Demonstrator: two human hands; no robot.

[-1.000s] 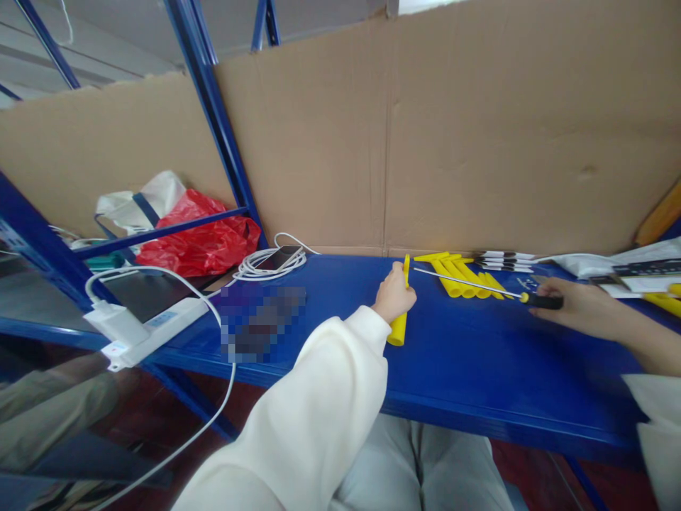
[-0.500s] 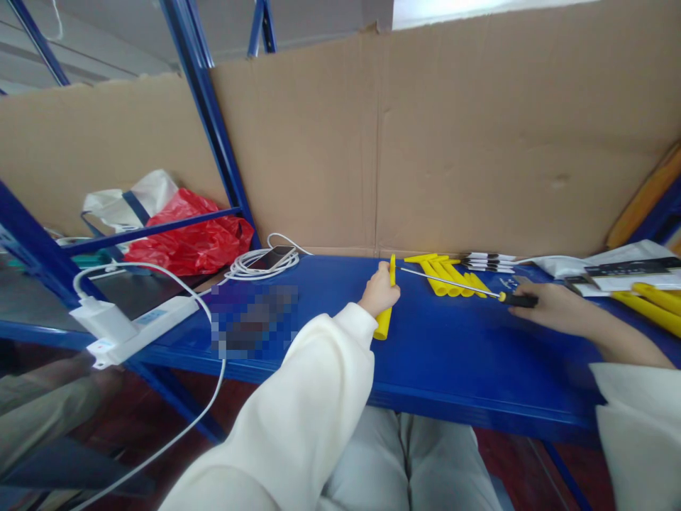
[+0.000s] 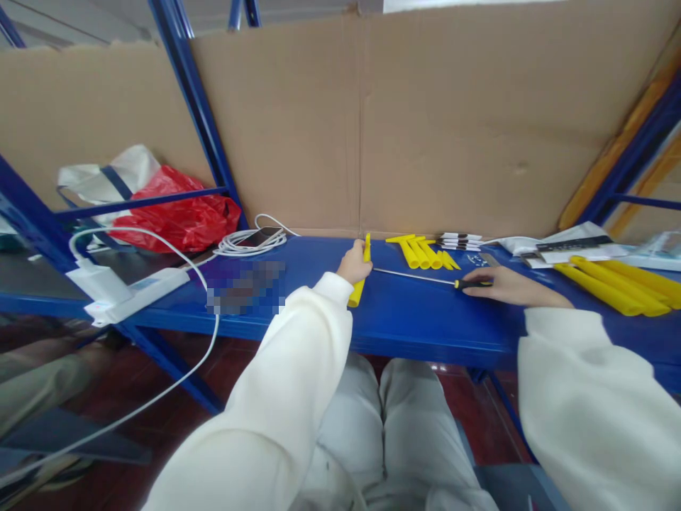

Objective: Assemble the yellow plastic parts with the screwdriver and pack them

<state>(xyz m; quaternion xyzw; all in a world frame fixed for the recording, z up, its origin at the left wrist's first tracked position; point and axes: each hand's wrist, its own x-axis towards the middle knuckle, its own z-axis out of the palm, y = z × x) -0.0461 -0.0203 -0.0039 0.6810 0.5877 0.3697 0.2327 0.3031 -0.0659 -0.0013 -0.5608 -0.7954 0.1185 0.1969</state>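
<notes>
My left hand (image 3: 353, 264) is closed around a yellow plastic T-shaped handle (image 3: 357, 291), whose tube end sticks out below the fingers. In my right hand (image 3: 497, 285) is a screwdriver (image 3: 415, 275) with a black handle, yellow collar and long thin shaft. The shaft points left, its tip close to the top of the yellow handle; whether they touch I cannot tell. Just beyond the shaft lie several more yellow T-shaped handles (image 3: 420, 254) side by side, with small yellow pointed pieces (image 3: 447, 261) beside them.
Black-and-white packets (image 3: 460, 242) and small metal bits (image 3: 477, 260) lie near the cardboard wall (image 3: 287, 128). Long yellow tubes (image 3: 611, 287) rest at right. To the left are a coiled white cable (image 3: 234, 243), a power strip (image 3: 143, 291) and a red bag (image 3: 175, 213).
The view has shifted, bringing more of the right side in. My right hand has come nearer my left, and the screwdriver lies more level. Both hands keep their hold.
</notes>
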